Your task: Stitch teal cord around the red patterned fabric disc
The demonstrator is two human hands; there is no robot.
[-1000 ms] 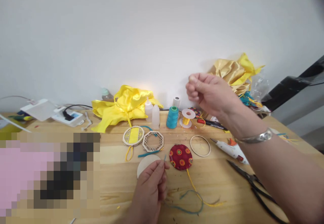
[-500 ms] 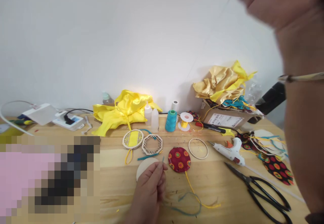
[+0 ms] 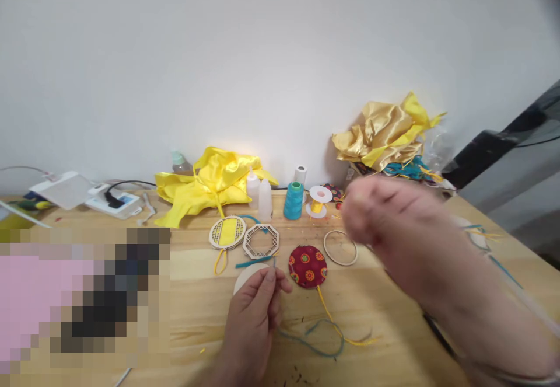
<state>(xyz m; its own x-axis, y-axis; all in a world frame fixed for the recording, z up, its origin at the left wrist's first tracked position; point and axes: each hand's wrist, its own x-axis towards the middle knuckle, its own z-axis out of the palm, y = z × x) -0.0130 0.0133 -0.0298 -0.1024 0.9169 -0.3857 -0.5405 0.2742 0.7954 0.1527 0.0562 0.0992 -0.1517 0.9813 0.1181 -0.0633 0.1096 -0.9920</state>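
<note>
Cord (image 3: 342, 345), thin and blue, is pinched between the thumb and forefinger of our left hand (image 3: 252, 312) at the lower middle of the frame; only a short tip stands above the pinch, and a loop that looks like the same strand lies to the lower right of that hand. Our right hand (image 3: 380, 229), right of centre, is too blurred for us to tell how its fingers stand or whether they hold anything. With so little tip showing, we judge that a slight loosening could let the strand slip. The loop also crosses the yellow cord (image 3: 324, 306) running from the red patterned disc (image 3: 307, 266), so a tug could snag both and drag the disc along. Beneath all this we have a pale wooden table (image 3: 201, 293), dark-flecked at the lower middle, against a plain wall (image 3: 280, 54). Yellow satin (image 3: 225, 174) heaps left of centre, a teal thread cone (image 3: 293, 201) stands near the middle, and gold cloth (image 3: 380, 130) piles up at the right. Pixelation hides the lower left from us.
</note>
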